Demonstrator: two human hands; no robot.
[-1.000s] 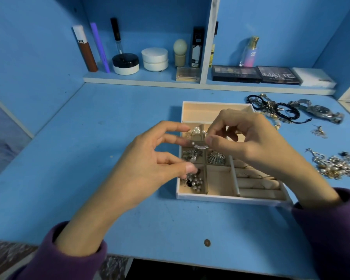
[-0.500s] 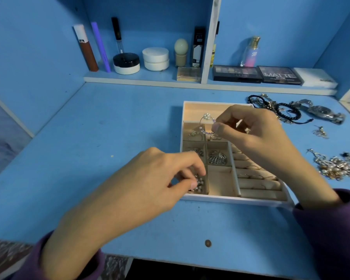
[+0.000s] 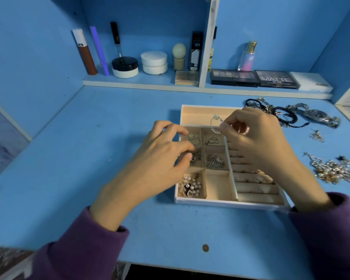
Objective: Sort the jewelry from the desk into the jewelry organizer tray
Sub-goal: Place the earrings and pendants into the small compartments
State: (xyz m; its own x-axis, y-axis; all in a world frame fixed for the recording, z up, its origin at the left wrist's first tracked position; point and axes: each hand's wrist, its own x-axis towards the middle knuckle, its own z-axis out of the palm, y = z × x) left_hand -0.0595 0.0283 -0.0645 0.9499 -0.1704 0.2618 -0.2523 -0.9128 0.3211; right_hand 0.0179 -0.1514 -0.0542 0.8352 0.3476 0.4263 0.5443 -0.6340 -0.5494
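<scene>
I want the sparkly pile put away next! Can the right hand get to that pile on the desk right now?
Probably not yet. The right hand is pinching a hoop earring over the tray. The sparkly pile lies uncovered on the desk to its right, so once the earring is dropped, the way looks free.

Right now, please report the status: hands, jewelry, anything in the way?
Right hand pinching hoop earring above organizer tray. Left hand over tray's left compartments, fingers curled, hold unclear. Jewelry pile remaining on desk. Nothing blocking.

Right hand pinches a thin silver hoop earring with a pearl flower above the beige compartmented organizer tray on the blue desk. Left hand, fingers curled, hovers over the tray's left compartments.
</scene>
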